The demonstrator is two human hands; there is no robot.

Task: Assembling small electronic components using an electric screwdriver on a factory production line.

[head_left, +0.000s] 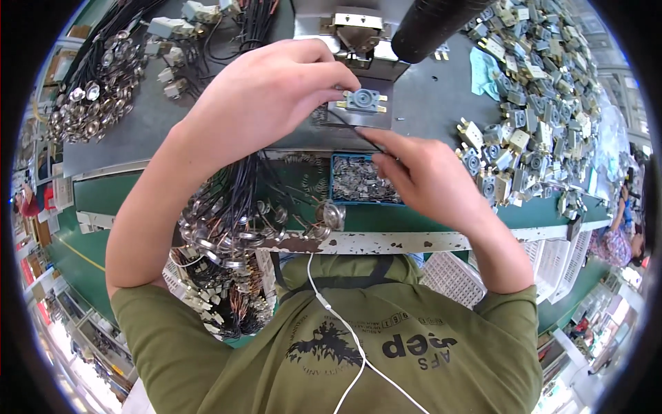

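Note:
My left hand reaches over the bench with its fingers curled, the thumb and fingertips pinching the left end of a small grey plastic block. The block has a round middle and brass prongs at both ends. My right hand is closed on a thin dark rod or wire; I cannot tell which. Its far end points up and left, just below the block. A metal press-like fixture stands right behind the block. Between my hands and the bench edge sits a blue tray of small metal parts.
Grey and cream blocks are heaped at the right, by a light-blue cloth. Black wires with round metal caps hang over the bench edge; more caps lie far left. A thick black tube stands beside the fixture. Loose springs lie left of the tray.

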